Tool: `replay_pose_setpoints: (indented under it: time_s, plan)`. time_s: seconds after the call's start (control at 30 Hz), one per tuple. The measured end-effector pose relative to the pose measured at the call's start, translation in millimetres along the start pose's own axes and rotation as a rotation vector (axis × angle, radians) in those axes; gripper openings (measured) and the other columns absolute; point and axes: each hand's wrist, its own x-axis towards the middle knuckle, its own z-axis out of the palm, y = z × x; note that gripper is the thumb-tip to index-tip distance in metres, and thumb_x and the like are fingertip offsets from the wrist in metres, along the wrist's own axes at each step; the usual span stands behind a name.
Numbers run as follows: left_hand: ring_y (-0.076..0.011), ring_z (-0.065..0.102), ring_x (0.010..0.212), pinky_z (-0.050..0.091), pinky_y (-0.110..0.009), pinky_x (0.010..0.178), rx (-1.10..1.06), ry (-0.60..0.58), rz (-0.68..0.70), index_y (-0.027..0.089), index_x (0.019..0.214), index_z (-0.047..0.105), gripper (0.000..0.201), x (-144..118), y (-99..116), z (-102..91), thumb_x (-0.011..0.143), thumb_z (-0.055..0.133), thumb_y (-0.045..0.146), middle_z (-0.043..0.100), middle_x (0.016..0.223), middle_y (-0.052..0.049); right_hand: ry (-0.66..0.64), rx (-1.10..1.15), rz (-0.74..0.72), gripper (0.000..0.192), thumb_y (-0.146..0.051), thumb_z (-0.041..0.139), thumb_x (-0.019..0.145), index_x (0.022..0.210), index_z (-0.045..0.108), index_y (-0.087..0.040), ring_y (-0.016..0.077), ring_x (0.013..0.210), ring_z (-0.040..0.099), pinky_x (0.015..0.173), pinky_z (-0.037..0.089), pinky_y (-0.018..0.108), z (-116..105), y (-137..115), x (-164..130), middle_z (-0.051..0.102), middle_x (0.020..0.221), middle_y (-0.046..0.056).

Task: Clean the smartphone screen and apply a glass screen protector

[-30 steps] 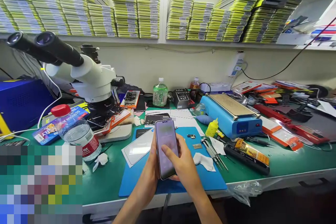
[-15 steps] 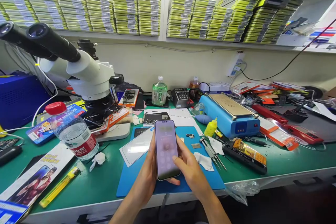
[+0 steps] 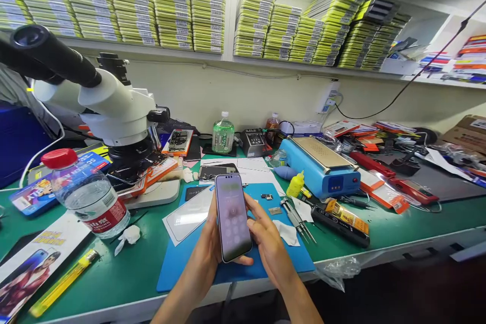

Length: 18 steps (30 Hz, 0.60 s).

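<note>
Glass-faced, probably slick and fragile, the phone [image 3: 232,212] cradled in the left hand [image 3: 205,251] suited an edge hold, the right hand [image 3: 268,241] curled alongside.

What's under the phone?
Blue mat shows on both sides below; the phone is held above it in the left hand, with the right hand at its right edge. The phone's back and whatever lies directly behind it are hidden.

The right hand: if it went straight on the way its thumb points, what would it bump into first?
Most likely the phone. The thumb of the right hand points toward its right edge, the tip beside or just over it; this view leaves contact unclear.
</note>
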Motion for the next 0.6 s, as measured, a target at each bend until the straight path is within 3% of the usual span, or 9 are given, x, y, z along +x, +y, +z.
replay_pose_setpoints:
  time_s: [0.27,0.47,0.6]
  plan:
    - [-0.0383,0.063,0.138,0.068,-0.028,0.059,0.001,-0.022,0.018,0.049,0.169,0.020,0.076,0,-4,2.4,0.104,0.057,0.039,0.043,0.173,-0.003,0.044,0.010,0.011,0.055,-0.056,0.071,0.096,0.145,0.064,-0.031,0.0320,0.138,0.061,0.118,0.047,0.047,3,1,5,0.068,0.147,0.007]
    - [-0.0397,0.064,0.135,0.071,-0.037,0.064,0.025,-0.028,-0.002,0.050,0.170,0.015,0.084,0,-5,-1.7,0.100,0.059,0.036,0.043,0.173,-0.005,0.098,0.008,0.016,0.051,-0.056,0.075,0.094,0.139,0.067,-0.032,0.0307,0.131,0.065,0.113,0.049,0.043,8,-3,3,0.072,0.141,0.006]
    - [-0.0383,0.067,0.129,0.071,-0.036,0.066,0.018,-0.064,-0.006,0.047,0.171,0.008,0.091,1,-6,-4.8,0.098,0.060,0.032,0.049,0.168,-0.008,0.128,0.001,0.017,0.053,-0.057,0.075,0.094,0.139,0.067,-0.031,0.0318,0.131,0.065,0.109,0.051,0.043,12,-5,1,0.073,0.138,0.007]
